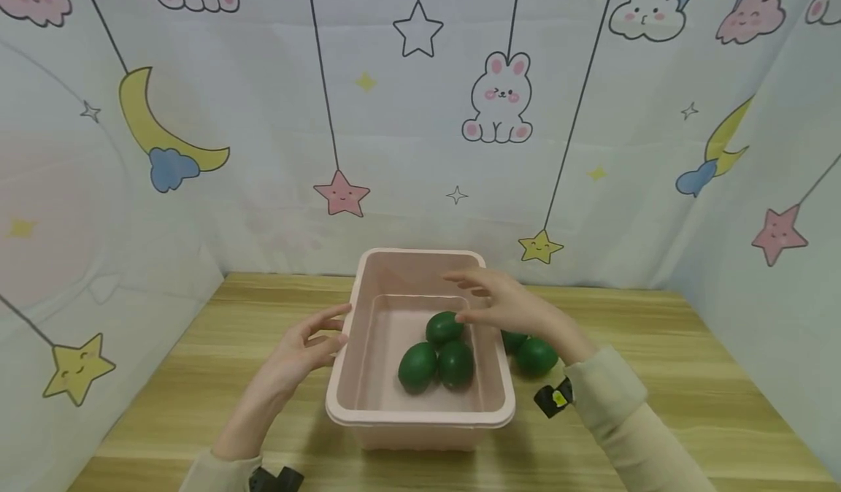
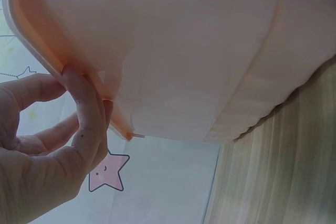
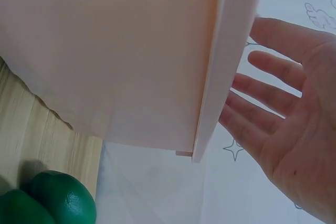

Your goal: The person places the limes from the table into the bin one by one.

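A pale pink plastic bin (image 1: 420, 417) stands on the wooden table. Three smooth dark green, egg-shaped fruits (image 1: 417, 368) lie together inside it, towards its right side. My left hand (image 1: 304, 347) is at the bin's left side; in the left wrist view its bent fingers (image 2: 86, 111) touch the outer wall just under the rim. Over the bin's right rim hovers my right hand (image 1: 509, 304), fingers spread and holding nothing. Seen from the right wrist, the palm (image 3: 299, 124) faces the rim. More green fruits (image 1: 537, 358) lie on the table right of the bin, partly hidden by the right arm.
The wood-grain table (image 1: 657, 390) runs back to a white cloth backdrop (image 1: 276, 112) printed with stars, moons and rabbits. Cloth also hangs at the left and right. Each wrist wears a black strap (image 1: 554, 397).
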Demonstrator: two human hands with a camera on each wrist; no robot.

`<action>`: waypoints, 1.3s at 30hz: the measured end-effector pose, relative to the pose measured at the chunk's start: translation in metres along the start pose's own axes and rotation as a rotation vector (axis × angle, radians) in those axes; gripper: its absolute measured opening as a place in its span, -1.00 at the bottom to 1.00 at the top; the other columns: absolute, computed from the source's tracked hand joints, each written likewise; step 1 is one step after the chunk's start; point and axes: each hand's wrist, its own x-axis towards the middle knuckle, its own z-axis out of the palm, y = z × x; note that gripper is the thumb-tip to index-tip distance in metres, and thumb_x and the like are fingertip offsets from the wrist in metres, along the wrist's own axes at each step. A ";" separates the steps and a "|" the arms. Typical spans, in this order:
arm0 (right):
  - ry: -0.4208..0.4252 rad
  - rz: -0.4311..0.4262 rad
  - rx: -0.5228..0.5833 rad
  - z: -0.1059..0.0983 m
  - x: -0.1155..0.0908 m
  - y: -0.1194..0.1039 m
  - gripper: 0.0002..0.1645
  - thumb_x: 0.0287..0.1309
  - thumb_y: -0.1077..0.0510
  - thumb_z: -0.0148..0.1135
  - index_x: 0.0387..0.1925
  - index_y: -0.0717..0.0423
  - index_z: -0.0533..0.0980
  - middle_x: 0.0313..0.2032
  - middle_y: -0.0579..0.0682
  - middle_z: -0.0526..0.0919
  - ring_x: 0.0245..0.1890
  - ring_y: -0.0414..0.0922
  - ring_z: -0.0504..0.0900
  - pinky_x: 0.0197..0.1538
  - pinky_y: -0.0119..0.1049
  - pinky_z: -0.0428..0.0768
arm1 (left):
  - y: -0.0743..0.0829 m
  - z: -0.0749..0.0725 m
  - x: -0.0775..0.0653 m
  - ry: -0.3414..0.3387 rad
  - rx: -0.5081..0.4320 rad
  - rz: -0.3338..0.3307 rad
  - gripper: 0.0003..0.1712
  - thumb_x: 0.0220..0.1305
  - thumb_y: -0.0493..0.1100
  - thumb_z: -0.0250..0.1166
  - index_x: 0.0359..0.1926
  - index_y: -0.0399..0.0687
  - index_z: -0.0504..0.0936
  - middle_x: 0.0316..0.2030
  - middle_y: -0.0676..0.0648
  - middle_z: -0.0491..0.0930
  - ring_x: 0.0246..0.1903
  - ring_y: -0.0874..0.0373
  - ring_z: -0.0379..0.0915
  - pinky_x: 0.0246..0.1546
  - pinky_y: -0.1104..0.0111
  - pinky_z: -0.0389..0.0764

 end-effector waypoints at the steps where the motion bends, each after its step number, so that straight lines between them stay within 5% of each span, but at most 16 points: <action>1: 0.003 0.003 0.023 0.000 -0.002 0.001 -0.28 0.14 0.07 0.34 0.33 -0.11 0.32 0.31 -0.03 0.42 0.29 0.04 0.43 0.30 0.01 0.44 | 0.000 0.000 0.000 0.000 -0.001 -0.001 -0.36 0.35 -0.15 0.19 0.40 -0.12 0.24 0.18 -0.36 0.32 -0.06 0.13 0.57 -0.12 0.35 0.64; 9: 0.060 -0.002 0.108 -0.002 -0.016 0.008 -0.32 0.15 0.03 0.34 0.30 -0.14 0.36 0.29 -0.09 0.45 0.32 -0.05 0.41 0.34 -0.06 0.41 | 0.002 0.000 -0.001 0.002 0.007 -0.016 -0.35 0.35 -0.12 0.20 0.40 -0.08 0.24 0.20 -0.34 0.32 -0.02 0.10 0.55 -0.10 0.37 0.63; 29: 0.169 0.004 0.291 -0.006 -0.047 0.027 -0.42 0.21 0.11 0.28 0.27 -0.08 0.40 0.26 0.01 0.48 0.28 0.06 0.45 0.28 0.14 0.41 | -0.001 0.001 0.001 0.001 0.009 -0.024 -0.35 0.34 -0.10 0.21 0.40 -0.05 0.25 0.21 -0.31 0.30 -0.01 0.12 0.56 -0.09 0.33 0.63; 39: 0.227 0.011 0.364 -0.004 -0.059 0.037 -0.41 0.25 0.15 0.23 0.30 0.03 0.36 0.27 0.07 0.47 0.29 0.03 0.45 0.27 -0.14 0.49 | 0.000 0.001 0.001 -0.001 0.009 -0.028 -0.35 0.35 -0.10 0.20 0.41 -0.05 0.24 0.21 -0.31 0.29 0.01 0.12 0.54 -0.07 0.35 0.62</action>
